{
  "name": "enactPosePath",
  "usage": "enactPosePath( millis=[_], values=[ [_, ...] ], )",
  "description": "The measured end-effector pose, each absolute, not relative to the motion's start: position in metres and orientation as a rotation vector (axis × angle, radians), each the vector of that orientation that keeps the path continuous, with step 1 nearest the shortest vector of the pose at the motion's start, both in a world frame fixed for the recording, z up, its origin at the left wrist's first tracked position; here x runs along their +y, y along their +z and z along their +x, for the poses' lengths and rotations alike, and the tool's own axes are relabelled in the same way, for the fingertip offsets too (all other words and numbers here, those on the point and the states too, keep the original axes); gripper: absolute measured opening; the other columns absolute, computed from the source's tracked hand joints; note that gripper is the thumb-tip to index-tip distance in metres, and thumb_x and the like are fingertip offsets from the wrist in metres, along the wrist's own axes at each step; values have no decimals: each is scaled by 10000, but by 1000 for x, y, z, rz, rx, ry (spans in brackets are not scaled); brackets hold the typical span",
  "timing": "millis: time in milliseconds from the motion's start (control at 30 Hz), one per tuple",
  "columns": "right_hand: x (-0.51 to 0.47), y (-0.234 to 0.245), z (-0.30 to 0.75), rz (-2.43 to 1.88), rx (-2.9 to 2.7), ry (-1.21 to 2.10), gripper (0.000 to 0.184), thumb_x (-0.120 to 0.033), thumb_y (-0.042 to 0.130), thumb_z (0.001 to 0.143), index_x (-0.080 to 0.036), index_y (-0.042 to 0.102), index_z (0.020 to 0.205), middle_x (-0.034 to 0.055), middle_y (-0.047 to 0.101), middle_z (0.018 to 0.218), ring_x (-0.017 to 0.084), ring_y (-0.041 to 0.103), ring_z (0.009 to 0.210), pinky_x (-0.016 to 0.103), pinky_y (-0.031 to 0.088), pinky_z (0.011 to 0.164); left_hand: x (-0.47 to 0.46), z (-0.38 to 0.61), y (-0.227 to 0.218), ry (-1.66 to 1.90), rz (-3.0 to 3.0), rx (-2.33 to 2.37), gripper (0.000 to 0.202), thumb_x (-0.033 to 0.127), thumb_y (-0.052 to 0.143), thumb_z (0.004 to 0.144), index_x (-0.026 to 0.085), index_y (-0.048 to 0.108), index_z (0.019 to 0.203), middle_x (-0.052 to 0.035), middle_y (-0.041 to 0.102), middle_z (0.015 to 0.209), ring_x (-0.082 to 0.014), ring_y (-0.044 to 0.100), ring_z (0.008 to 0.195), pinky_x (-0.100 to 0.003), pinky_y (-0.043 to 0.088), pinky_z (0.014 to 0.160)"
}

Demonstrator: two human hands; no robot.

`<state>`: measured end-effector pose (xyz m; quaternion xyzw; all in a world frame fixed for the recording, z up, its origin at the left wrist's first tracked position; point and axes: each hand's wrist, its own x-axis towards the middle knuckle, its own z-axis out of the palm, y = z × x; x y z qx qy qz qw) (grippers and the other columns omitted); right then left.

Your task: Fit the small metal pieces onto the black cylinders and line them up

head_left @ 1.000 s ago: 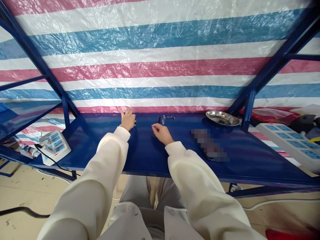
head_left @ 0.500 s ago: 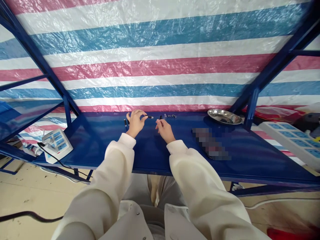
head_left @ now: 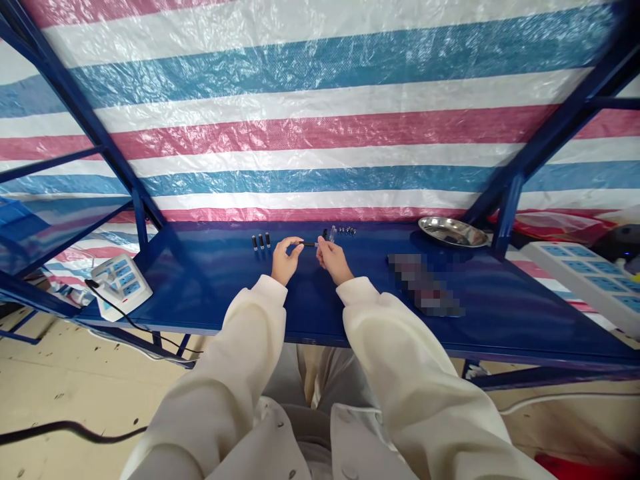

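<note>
Over the middle of the blue tabletop, my left hand pinches a thin black tube with a pale tip, lying level and pointing right. Facing it, my right hand is closed at the tube's right end; its fingertips hide what they hold there. Left of my hands, three short black tubes with pale ends stand in a row. Just behind my right hand are a clear plastic piece and a small black piece. Several small shiny metal parts lie beside them.
A round steel dish with something dark in it sits at the back right. Nearer me lies a blurred dark object. Power strips flank both sides, the left one with a black cord. Blue frame posts rise at the table's ends.
My left hand has moved right with the black tube, away from the standing tubes, which now show fully. My two hands have come together at the tube.
</note>
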<state>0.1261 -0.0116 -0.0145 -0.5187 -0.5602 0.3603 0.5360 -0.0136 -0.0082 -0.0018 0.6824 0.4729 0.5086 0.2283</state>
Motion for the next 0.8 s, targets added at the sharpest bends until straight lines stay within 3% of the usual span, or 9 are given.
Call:
enactPosePath(
  millis=[500,800],
  values=[
    [-17,-13,124,-1167,-1367,756,539,-688,391,798,-214,408,542,-27,414,501,97,373,468,241,337,482,-18,-12,-1,1195,2220,1470,159,245,381,921,211,536,926,-35,626,962,-172,536,964,-322,398,888],
    [-14,-17,123,-1163,-1381,765,547,-693,386,798,-214,411,535,-18,430,498,101,392,469,236,343,464,-12,-14,-3,1188,2195,1518,269,262,326,943,201,527,774,-39,604,821,-175,526,855,-313,402,816]
  ],
)
